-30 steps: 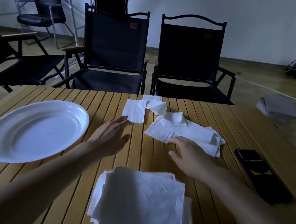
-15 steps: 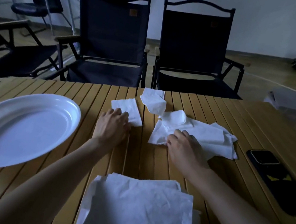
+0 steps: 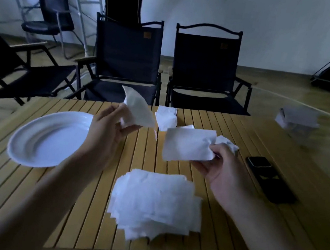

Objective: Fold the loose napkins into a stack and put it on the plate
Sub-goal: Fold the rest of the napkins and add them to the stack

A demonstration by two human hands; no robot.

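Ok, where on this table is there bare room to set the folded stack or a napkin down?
Bare slats of the table lie near-left, below the plate, and far right, beyond the phone. The plate holds nothing. Crowded: the far middle, with the left hand, right hand and loose napkins; the stack fills the near middle.

I log: plate (image 3: 50, 140), white, oval, lying left. Stack (image 3: 156, 203), folded, ragged-edged, lying centre near me. Curled napkin (image 3: 138, 110), pinched up in my left hand (image 3: 106, 135). Flat napkin (image 3: 186, 145), gripped in my right hand (image 3: 223, 170).
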